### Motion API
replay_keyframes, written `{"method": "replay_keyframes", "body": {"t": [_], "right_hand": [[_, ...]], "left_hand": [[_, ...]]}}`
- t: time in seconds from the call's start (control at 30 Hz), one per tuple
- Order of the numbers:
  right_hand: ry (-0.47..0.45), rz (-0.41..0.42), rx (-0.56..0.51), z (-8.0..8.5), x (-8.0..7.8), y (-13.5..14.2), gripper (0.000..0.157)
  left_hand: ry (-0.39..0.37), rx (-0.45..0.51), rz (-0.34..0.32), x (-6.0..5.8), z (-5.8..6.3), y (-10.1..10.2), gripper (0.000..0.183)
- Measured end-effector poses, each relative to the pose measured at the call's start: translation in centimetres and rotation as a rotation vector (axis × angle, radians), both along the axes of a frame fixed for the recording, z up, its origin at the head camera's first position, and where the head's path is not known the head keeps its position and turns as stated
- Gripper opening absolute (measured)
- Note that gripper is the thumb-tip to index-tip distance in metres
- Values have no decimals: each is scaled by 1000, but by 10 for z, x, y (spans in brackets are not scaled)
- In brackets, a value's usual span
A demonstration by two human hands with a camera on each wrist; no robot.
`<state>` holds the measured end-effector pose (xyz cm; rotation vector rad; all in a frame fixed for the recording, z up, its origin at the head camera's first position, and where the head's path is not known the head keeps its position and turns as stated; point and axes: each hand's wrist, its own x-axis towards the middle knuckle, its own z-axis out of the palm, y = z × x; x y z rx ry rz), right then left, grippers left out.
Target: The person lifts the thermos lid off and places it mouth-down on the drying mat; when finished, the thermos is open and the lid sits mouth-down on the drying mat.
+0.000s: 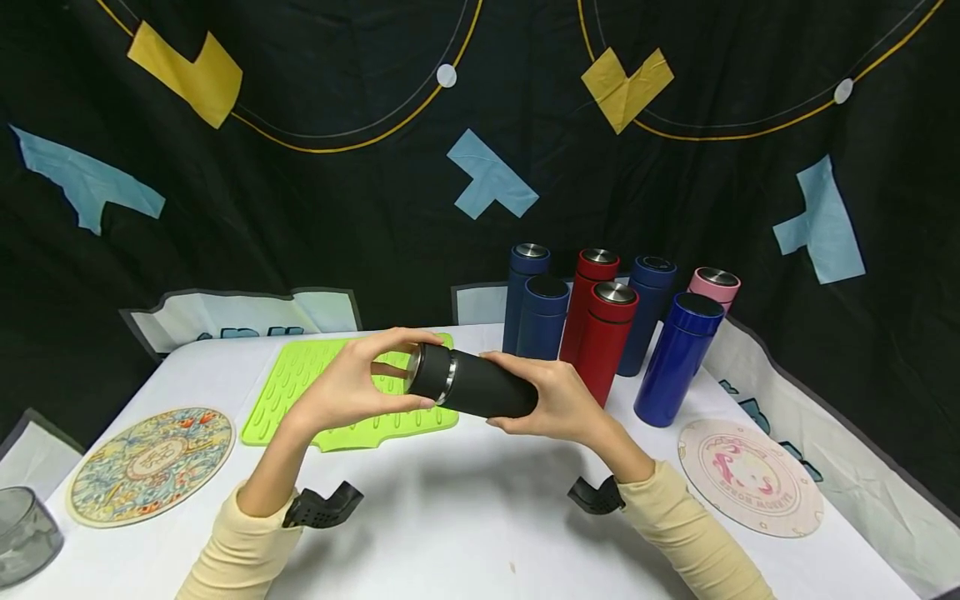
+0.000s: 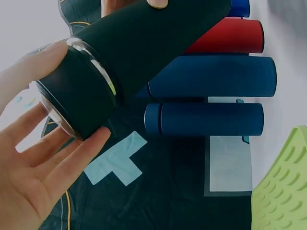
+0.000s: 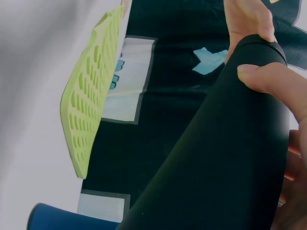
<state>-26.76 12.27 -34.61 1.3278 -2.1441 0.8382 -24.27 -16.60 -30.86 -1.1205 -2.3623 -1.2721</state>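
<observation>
A black thermos flask (image 1: 487,383) with a silver ring near its lid is held tilted almost sideways above the table, lid end to the left. My left hand (image 1: 348,379) grips the lid (image 2: 76,91) between thumb and fingers, with the palm off its metal top. Around the flask's body near the base, my right hand (image 1: 558,400) is curled, its thumb (image 3: 264,79) lying along the side. Behind and below the flask lies a green drying mat (image 1: 292,392) on the white table (image 1: 450,517).
Several upright flasks stand at the back right, among them a red flask (image 1: 607,342), a blue flask (image 1: 678,358) and a pink flask (image 1: 715,285). A patterned round mat (image 1: 153,467) lies left, a pink round mat (image 1: 750,479) right. A glass (image 1: 26,537) sits at the left edge.
</observation>
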Motion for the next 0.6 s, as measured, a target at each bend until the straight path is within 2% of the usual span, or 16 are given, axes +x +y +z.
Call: {"method": "replay_keyframes", "body": {"t": [0.17,0.33,0.47,0.6], "right_hand": [[49,-28,7,-1,0,-1,75],[72,-68,3,-1,-1,0,74],[33,-70,-30,-2,-3,1,74],[-66,-42,-71,-3,-4,0,74]], "left_hand": [[-40,-3,41,0,1,-1,64],[-55,1,123,0,4,-7,61],[-56,5,164,-1,7,-14,61],[-49,-18,167,-1,10,-20,64]]}}
